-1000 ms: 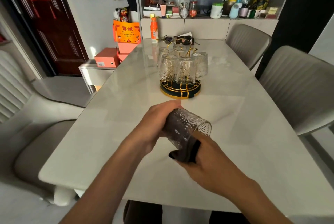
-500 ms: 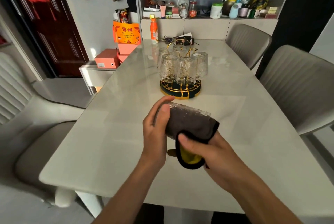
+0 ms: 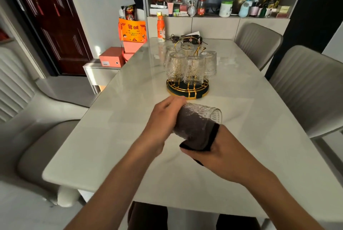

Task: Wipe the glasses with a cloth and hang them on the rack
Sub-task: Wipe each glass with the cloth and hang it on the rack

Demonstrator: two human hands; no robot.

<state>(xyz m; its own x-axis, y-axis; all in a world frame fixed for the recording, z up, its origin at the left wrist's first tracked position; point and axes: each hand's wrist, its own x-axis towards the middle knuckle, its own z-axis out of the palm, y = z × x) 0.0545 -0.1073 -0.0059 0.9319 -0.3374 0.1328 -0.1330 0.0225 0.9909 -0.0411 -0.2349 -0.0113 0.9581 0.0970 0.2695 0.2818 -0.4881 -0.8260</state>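
Left hand (image 3: 163, 118) gripping a glass (image 3: 199, 118) by its base (lying sideways above the table's (image 3: 111, 137) near edge), right hand (image 3: 220, 148) pressing a dark cloth (image 3: 198, 135) around it, rack (image 3: 187, 88) mid-table.

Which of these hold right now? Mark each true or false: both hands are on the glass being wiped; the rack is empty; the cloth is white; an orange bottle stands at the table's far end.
1. Both the left hand and the right hand are on the glass: true.
2. The rack is empty: false, several glasses hang on it.
3. The cloth is white: false, it is dark.
4. An orange bottle stands at the table's far end: true.
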